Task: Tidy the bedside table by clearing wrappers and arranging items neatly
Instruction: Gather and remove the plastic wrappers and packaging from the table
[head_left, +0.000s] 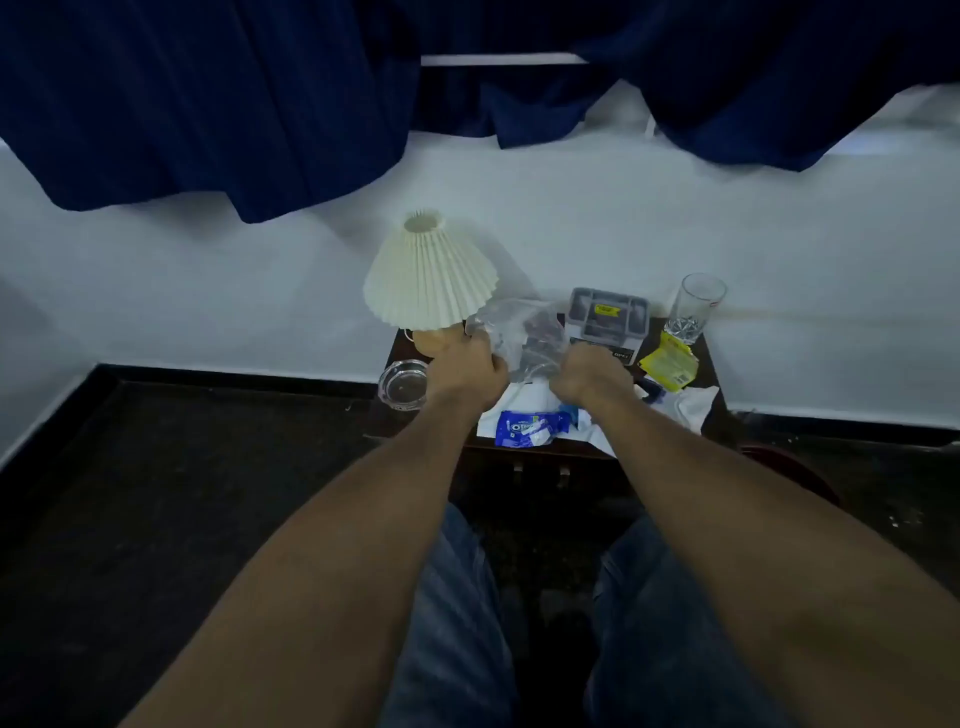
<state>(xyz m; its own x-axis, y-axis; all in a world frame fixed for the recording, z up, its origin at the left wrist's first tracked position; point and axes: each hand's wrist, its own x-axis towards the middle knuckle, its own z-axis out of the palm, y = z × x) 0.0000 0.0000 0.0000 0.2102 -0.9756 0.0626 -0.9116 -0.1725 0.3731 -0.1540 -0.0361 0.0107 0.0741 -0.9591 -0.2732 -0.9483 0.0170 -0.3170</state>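
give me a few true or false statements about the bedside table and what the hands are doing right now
1. Both hands grip the clear plastic bag. True: the left hand and right hand each clutch a side.
2. The drinking glass lies tipped over. False: it stands upright at the back right corner.
3. The blue cookie wrapper lies near the front edge of the bedside table. True.
4. The lamp stands on the right side. False: it stands at the back left.
5. The glass ashtray holds the yellow packet. False: the packet lies on the right, apart from it.

Navy curtains (208, 104), white wall (675, 234), dk floor (182, 493)
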